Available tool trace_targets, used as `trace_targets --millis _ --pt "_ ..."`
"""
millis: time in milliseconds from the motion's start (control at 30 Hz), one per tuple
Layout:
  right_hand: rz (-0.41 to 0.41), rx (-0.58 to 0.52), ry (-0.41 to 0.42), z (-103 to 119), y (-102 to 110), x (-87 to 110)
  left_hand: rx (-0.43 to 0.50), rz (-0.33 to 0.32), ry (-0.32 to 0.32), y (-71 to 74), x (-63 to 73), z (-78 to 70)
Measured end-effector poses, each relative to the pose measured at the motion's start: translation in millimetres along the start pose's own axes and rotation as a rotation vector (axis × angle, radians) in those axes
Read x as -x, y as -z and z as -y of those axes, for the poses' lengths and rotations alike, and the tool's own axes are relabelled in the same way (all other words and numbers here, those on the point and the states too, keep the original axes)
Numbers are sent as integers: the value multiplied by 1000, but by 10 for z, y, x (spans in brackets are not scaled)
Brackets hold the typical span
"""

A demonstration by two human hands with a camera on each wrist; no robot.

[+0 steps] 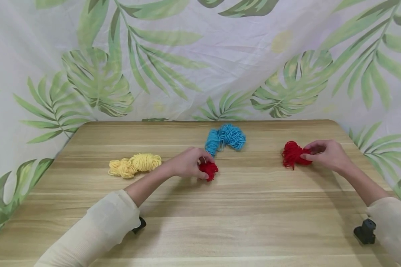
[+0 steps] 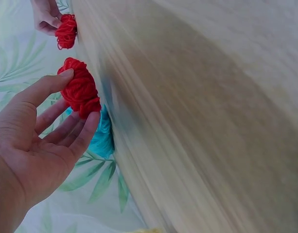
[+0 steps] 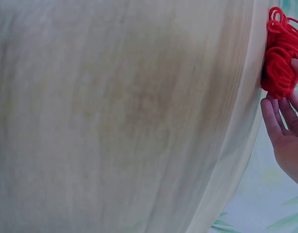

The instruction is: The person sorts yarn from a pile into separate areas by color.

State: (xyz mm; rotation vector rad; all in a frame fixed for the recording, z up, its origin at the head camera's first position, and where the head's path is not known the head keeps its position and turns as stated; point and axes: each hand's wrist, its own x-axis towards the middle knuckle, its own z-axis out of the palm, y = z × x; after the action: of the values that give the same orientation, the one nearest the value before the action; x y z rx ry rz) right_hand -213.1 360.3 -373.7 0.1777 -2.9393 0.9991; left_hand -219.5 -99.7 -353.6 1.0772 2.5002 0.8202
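Observation:
Between thumb and fingers, my left hand (image 1: 191, 163) pinches a small bundle of red yarn (image 1: 209, 170) near the middle of the table. The left wrist view shows the thumb pressing one side of this red yarn (image 2: 80, 88) and the fingertips on the other. Farther right, my right hand (image 1: 329, 155) holds another red yarn bundle (image 1: 292, 154), whose loops spread out on its left. In the right wrist view the thumb rests on that red yarn (image 3: 281, 63) with fingers beneath it; part of the hand is cut off by the frame edge.
Two joined clumps of blue yarn (image 1: 232, 137) lie just behind my left hand. Yellow yarn (image 1: 135, 164) lies left, beside my left forearm. The wooden table (image 1: 240, 222) ends at a leaf-print cloth (image 1: 173, 66). A black device (image 1: 365, 231) sits by the right sleeve.

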Motion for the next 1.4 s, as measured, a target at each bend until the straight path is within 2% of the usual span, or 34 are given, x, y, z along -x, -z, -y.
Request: trace_targets --millis 300,533,967,1233,1400 --pt "-2 14 -28 8 48 40 -12 -6 8 -2 -91 -106" --pt "14 27 -64 6 79 35 24 -21 34 -29 -195 -195" --pt "43 10 -63 -6 96 22 25 -49 -35 -94 -447 -322" --pt "58 -12 -57 -3 96 18 60 -66 -6 -149 -571 -395" --pt "62 -25 -46 -4 101 10 103 -74 -17 -182 -641 -424"
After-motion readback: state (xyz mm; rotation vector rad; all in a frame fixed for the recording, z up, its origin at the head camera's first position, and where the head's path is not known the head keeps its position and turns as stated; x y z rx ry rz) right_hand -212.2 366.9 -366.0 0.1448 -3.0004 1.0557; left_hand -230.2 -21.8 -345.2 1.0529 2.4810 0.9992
